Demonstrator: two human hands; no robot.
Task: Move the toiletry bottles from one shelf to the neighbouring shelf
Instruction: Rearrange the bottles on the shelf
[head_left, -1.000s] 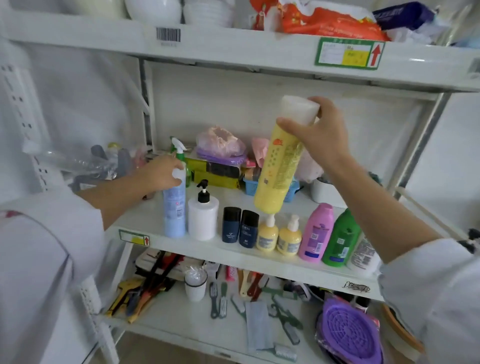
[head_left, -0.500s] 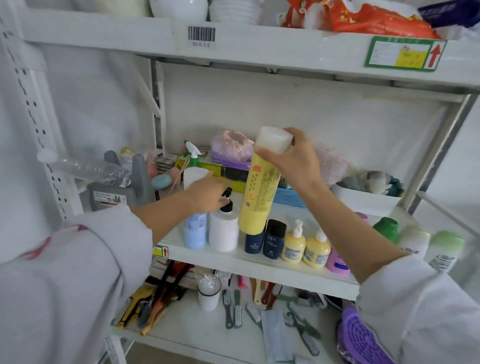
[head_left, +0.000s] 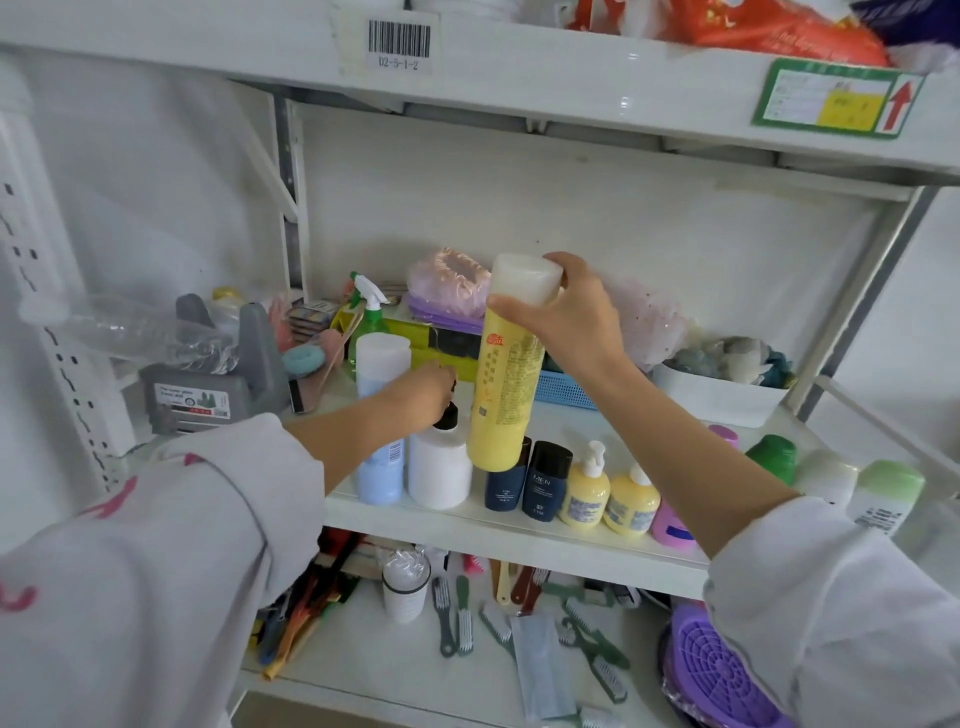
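Head view: right hand still grasps the yellow bottle aloft; left hand has left the blue bottle, fingers now closed on the white pump bottle.

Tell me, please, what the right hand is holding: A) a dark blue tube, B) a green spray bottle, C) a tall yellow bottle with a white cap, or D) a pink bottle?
C: the right hand grips the tall yellow bottle just below its white cap, clear of the shelf.

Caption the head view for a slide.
Right hand lifts yellow bottle; left hand reaches white pump bottle.
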